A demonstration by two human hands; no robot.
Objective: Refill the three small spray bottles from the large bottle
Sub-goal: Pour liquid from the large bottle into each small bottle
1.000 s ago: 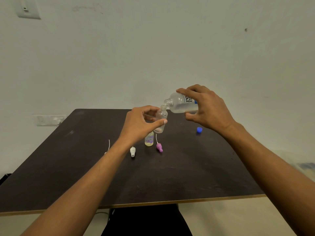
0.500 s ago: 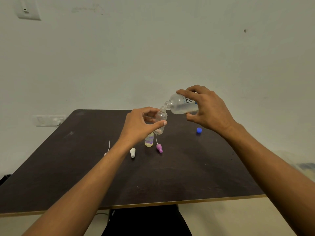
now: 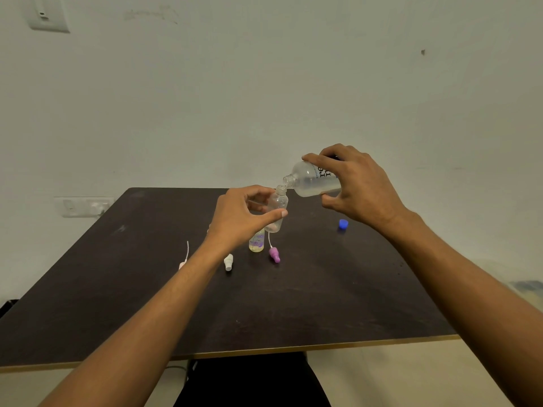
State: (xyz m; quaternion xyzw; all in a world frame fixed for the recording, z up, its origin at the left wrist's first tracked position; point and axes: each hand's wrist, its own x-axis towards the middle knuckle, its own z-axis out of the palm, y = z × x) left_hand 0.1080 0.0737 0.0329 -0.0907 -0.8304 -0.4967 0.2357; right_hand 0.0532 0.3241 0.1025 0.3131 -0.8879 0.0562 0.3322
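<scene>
Refill in progress — left hand grips uncapped small spray bottle, right hand grips tilted large bottle; spray heads lie unfitted on counter.

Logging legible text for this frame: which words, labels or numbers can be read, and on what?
"re": large dark letters, turned sideways, on the large bottle gripped by the right hand, which hides the rest.
Small print beside it: too small to read.
The patterned small bottle on the table: purple marks, nothing readable.
The clear small bottle in the left hand: no text.
</scene>
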